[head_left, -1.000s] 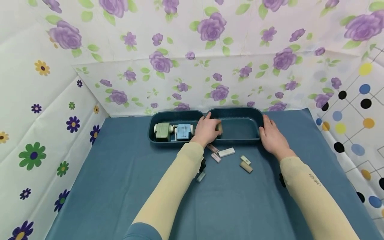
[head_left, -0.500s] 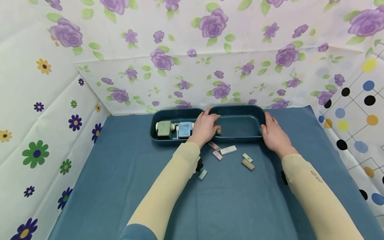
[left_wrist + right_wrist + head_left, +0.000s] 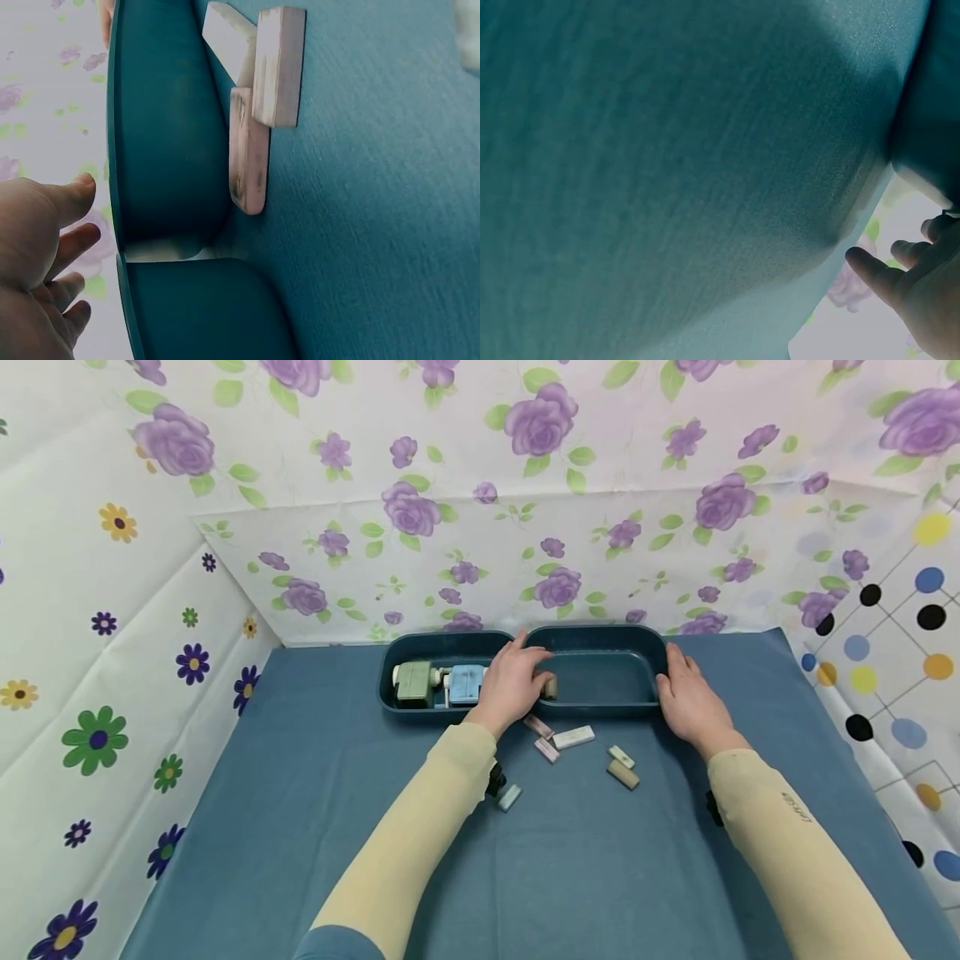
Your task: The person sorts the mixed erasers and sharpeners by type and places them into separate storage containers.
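Note:
Two dark teal trays stand end to end against the back wall. My left hand (image 3: 512, 685) lies over the spot where the left tray (image 3: 420, 717) and the right tray (image 3: 600, 710) meet, its fingers loosely extended. By its thumb, inside the right tray, a small tan block (image 3: 551, 686) shows partly. The left wrist view has this hand just past the trays' rim with nothing visible in its fingers. My right hand (image 3: 693, 703) rests with straight fingers along the right tray's outer right end. The left tray holds a green blocky toy (image 3: 413, 683) and a blue blocky toy (image 3: 466, 683) with white parts.
In front of the trays lie a white block (image 3: 573, 737), two pinkish blocks (image 3: 547, 750), a pale green block (image 3: 621, 757), a tan block (image 3: 622, 774) and a grey-green block (image 3: 510, 797). A flower-printed sheet (image 3: 555, 552) covers the back wall.
The small tan block sits slightly lower beside the left thumb than a second ago. Both hands stay at the trays, and the whole view shifts a little.

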Demonstrator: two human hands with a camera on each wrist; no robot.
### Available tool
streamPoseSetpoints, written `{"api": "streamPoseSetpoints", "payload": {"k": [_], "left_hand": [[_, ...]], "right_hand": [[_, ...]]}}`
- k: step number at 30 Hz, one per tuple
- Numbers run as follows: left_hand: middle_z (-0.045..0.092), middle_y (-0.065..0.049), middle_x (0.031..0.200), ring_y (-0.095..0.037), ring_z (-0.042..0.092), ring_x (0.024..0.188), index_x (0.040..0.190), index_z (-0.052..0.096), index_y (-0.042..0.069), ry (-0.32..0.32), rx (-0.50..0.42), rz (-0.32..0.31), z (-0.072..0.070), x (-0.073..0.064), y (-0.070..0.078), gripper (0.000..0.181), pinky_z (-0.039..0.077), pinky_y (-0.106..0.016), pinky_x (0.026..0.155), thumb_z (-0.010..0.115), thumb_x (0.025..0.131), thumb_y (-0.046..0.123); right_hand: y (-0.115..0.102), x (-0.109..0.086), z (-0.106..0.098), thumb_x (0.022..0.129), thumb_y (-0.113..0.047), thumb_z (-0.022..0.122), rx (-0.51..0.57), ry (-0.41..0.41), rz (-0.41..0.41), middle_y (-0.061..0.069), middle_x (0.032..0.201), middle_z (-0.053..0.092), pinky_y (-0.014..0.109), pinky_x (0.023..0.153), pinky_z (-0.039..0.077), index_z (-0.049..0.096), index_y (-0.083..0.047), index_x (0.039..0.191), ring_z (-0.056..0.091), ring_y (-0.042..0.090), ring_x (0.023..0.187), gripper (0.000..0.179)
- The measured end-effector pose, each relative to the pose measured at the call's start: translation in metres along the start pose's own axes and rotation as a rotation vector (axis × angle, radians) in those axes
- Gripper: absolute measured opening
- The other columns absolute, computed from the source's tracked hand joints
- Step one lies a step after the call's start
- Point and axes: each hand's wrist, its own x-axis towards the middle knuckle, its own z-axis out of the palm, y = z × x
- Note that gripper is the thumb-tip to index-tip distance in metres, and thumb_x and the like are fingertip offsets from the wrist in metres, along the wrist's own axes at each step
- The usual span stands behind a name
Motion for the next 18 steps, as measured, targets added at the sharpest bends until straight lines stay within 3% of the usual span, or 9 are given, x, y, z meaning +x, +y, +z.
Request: {"api": "streamPoseSetpoints", "payload": {"k": [12, 18], "left_hand": [[0.070, -0.002, 0.143, -0.026, 0.031, 0.160, 0.141, 0.072, 0.017, 0.010, -0.072, 0.013, -0.002, -0.013, 0.003, 0.035, 0.021, -0.041, 0.131, 0.072, 0.106, 0.022], [0.071, -0.004, 0.139, -0.026, 0.035, 0.158, 0.130, 0.077, 0.015, 0.042, -0.122, 0.024, -0.005, -0.023, 0.000, 0.025, 0.032, -0.045, 0.127, 0.071, 0.107, 0.021]], "right_hand": [[0.000, -0.002, 0.000, 0.119, -0.035, 0.024, 0.011, -0.005, -0.001, 0.020, 0.178, -0.006, 0.071, 0.124, 0.012, -0.009, -0.007, 0.171, -0.002, 0.048, 0.162, 0.068], [0.000, 0.000, 0.002, 0.119, -0.033, 0.026, 0.007, 0.002, -0.006, 0.021, 0.178, -0.004, 0.071, 0.124, 0.013, -0.007, -0.006, 0.171, 0.000, 0.049, 0.162, 0.068]]}}
